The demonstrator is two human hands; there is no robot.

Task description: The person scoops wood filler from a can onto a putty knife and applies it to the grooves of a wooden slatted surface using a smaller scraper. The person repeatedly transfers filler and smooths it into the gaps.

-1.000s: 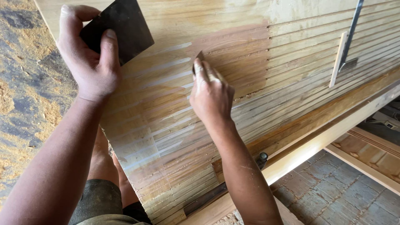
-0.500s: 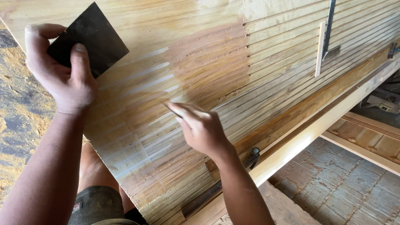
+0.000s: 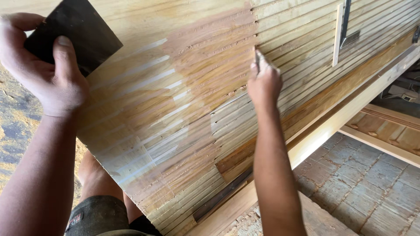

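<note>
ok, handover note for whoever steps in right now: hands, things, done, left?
Left hand: grips a dark flat scraper, raised over the grooved wood panel.
Right hand: pinches a small thin tool, too small to identify, tip pressed into a groove.
Done: a darker brownish patch covers the panel's upper middle, reaching the right hand.
Left: paler grooved wood to the right and below is uncoated.

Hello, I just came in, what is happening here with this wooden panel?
A person is working on a large grooved wooden panel. The left hand holds a dark flat scraper blade at the panel's upper edge. The right hand presses a small thin tool against a groove beside a darker brownish patch. A metal clamp grips a wooden strip further right.
</note>
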